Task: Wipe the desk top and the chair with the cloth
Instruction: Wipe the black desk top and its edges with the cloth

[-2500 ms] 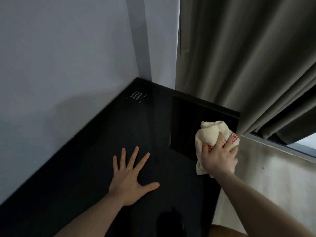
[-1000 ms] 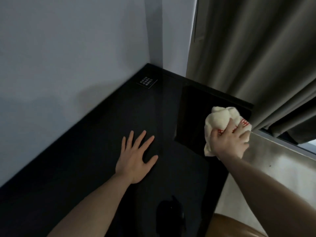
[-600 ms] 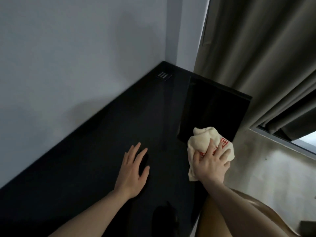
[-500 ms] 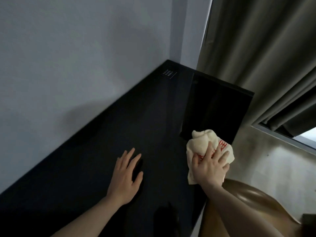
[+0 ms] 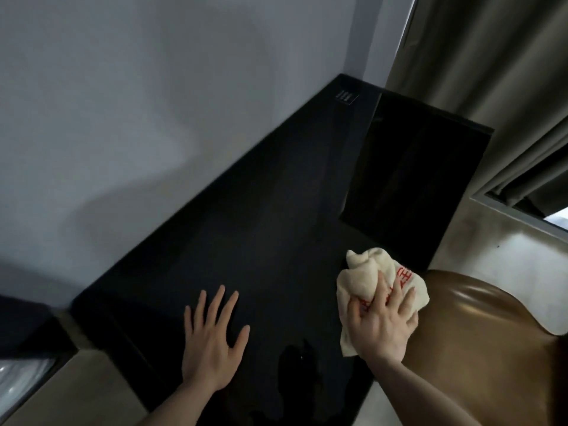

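Your cloth, a cream bundle with red print, sits bunched on the desk top close to its right edge, near the front. Your right hand lies over it with fingers spread and curling slightly into the folds, pressing it onto the surface. Your left hand is flat on the desk top with all fingers straight and splayed, holding nothing, near the front edge and well apart from the cloth.

Just right of the cloth, the brown chair shows its glossy curved back, almost touching the desk's right edge.

Mind these risks. The bundle is loose, so pushing hard could let it unroll and leave you wiping with bare fingers. So near the right edge, a stroke outward could carry the cloth off the desk top and down between desk and chair. Your braced left palm will likely leave a print on the glossy black surface, so that patch needs a pass too. The raised dark panel at the far right corner can catch the cloth's folds.

The desk top is black and reflective, running along a grey wall to a far corner bearing a small printed label. A grey-brown curtain hangs beyond the far right corner.
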Available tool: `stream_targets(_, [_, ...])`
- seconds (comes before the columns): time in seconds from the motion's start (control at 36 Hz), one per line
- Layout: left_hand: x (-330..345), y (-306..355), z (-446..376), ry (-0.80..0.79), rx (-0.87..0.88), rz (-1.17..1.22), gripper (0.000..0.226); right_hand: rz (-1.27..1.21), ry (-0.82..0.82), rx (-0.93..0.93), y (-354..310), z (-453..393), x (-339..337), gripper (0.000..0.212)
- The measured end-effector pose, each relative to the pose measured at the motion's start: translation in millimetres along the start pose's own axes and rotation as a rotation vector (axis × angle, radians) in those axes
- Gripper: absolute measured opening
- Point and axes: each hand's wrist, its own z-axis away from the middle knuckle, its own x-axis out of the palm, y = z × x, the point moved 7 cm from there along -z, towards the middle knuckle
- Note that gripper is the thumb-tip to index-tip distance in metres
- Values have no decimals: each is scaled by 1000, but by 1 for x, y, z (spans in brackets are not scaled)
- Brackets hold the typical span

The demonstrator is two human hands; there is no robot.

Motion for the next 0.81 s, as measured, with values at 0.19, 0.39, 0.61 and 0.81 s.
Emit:
stream_targets(0.19, [2, -2, -2, 21, -7, 19, 71, -40, 27, 8, -2, -4, -1, 76])
stream_targets(0.39, [3, -3, 0, 53, 11, 40, 70, -49, 30, 5, -1, -3, 0, 77])
stream_targets(0.61, [2, -5, 1, 80, 16, 34, 71, -56, 69, 16, -2, 3, -1, 75])
stream_targets(0.81, [1, -6, 3, 100, 34, 60, 70, -34, 89, 74, -11, 41, 9, 73])
